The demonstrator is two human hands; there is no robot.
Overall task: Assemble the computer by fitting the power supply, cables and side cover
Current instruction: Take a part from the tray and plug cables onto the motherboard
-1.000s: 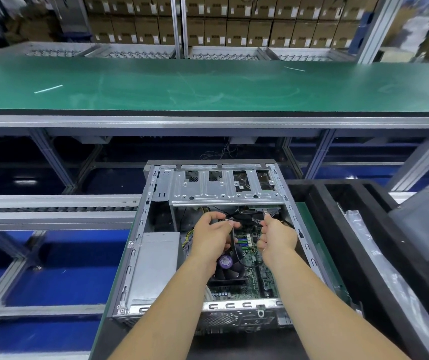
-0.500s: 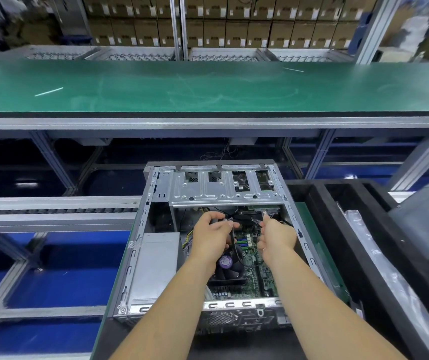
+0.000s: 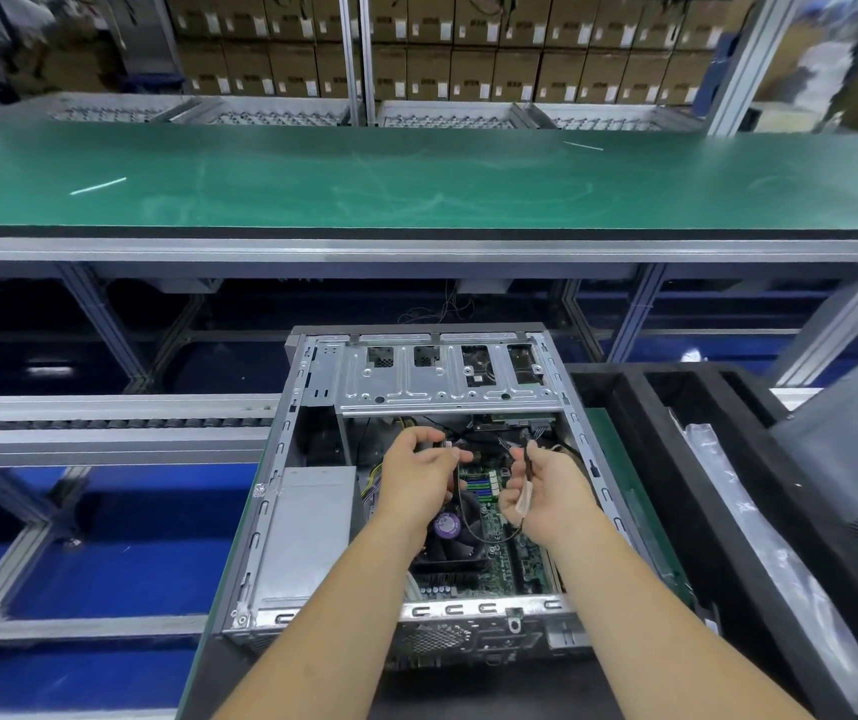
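Your open computer case (image 3: 281, 511) lies on its side in front of you, side cover off, with the grey power supply (image 3: 307, 532) seated along its left wall and the silver drive cage (image 3: 447, 387) across the far end. Both your hands are inside it, above the motherboard (image 3: 499, 543). Your left hand (image 3: 419, 485) has its fingers curled and pinches one end of a thin black cable (image 3: 460, 504) near the fan (image 3: 447, 537). Your right hand (image 3: 546, 496) grips the other end, which carries a pale tag (the connector itself is too small to make out, so it may be hidden by your fingers). The cable sags in a loop between the two hands. Beyond the case runs the green table (image 3: 416, 184), and a black foam tray (image 3: 676, 459) sits just to the right.
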